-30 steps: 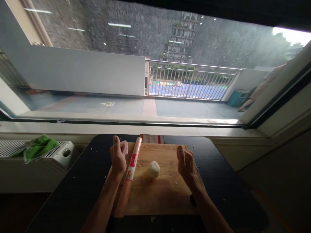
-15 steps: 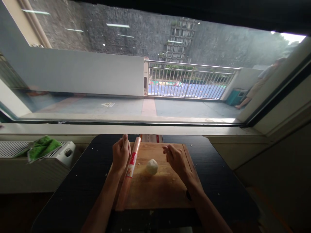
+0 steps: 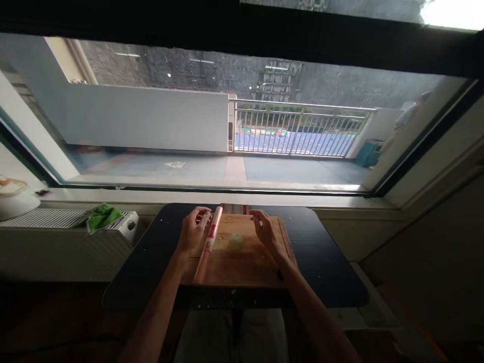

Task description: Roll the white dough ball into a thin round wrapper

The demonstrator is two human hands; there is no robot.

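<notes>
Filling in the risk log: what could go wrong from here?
1. The labelled cylinder lies close beside the left hand; a bump might set it rolling across the board toward the pale ball.
2. The ball sits unheld, so a knock from the right hand could shift it.

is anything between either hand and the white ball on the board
Yes, on the left: the long rod with the red label lies on the board between the left hand and the white ball. Nothing visible stands between the right hand and the ball.
</notes>
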